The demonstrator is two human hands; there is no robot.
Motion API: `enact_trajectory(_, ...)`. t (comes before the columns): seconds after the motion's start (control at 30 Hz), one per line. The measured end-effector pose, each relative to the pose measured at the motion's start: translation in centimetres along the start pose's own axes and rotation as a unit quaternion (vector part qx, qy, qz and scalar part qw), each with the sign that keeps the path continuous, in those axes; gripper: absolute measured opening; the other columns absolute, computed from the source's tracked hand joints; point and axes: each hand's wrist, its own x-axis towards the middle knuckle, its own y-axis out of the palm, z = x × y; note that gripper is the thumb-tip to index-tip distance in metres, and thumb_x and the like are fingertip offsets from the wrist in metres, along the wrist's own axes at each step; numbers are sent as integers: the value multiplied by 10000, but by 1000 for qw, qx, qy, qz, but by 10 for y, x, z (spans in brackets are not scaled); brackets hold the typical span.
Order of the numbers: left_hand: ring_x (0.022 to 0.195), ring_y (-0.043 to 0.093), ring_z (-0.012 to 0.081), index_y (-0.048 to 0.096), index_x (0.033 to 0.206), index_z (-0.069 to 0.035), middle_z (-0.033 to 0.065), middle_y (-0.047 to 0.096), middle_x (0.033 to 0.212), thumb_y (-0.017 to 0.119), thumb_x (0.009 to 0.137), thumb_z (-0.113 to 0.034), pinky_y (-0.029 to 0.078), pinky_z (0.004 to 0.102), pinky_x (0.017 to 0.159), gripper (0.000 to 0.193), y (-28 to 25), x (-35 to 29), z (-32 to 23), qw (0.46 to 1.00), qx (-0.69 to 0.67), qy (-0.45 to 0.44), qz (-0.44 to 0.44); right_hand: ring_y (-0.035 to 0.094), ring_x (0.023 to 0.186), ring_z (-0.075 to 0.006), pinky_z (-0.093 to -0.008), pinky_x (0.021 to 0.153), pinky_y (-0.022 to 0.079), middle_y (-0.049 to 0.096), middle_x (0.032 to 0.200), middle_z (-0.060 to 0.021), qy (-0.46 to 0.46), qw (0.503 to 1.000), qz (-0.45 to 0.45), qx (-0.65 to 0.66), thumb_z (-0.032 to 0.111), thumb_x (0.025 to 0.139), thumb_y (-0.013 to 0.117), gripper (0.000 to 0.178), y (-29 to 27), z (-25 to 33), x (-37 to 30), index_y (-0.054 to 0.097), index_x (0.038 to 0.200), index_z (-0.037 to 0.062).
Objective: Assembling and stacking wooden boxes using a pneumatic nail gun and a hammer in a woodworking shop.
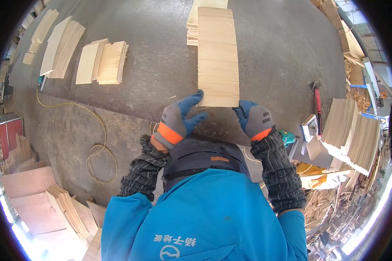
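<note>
A wooden board [218,56] extended over the desk [283,56], its near end between left hand [177,118] and right hand [257,119]. The left fingers [195,122] were spread, thumb [195,99] at the edge; whether the right fingers [244,114] gripped, I couldn't tell.

Far wood stack [192,21], partly hidden behind the board [218,56], runs off the top; blue shirt [204,209] cut off below

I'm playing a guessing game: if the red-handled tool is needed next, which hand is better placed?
Probably the right hand: the red-handled tool lies to that side, and the left hand is farther away. Both are at the wooden board's near end.
</note>
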Motion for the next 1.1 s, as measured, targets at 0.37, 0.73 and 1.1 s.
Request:
enact_trajectory(0.37,1058,789,320,779,1220,-25,186,792,1198,894,852,-98,632,391,907,393,18,5,17,986,54,111,-109,737,1030,-407,-477,892,590,767,1134,-229,62,988,21,139,260,1029,677,313,-4,-6,-2,749,1223,25)
enact_trajectory(0.73,1026,788,341,759,1218,-30,186,790,1174,860,888,-145,643,396,871,364,14,6,8,991,46,86,-89,746,1007,-396,-448,864,590,770,1112,-225,-28,996,-19,82,205,1003,717,291,1,-16,3,752,1240,40)
enact_trajectory(1.1,972,797,250,766,1253,-31,178,804,1147,858,893,-52,639,350,841,373,25,-1,16,989,14,89,-113,743,1023,-404,-479,882,605,769,1142,-211,-89,991,-51,81,212,1027,681,292,13,-24,-4,736,1283,85)
